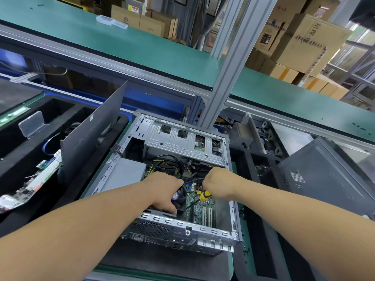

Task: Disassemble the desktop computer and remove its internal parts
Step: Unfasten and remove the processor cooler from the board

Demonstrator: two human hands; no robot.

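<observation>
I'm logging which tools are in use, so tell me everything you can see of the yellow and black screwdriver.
The yellow and black screwdriver has a yellow handle with black bands, plastic by its look, and a thin dark shaft slanting down toward the person's left over the green motherboard. The right hand grips the handle's top, hiding it. Its tip is too small to make out beside the black cooler fan.
</observation>
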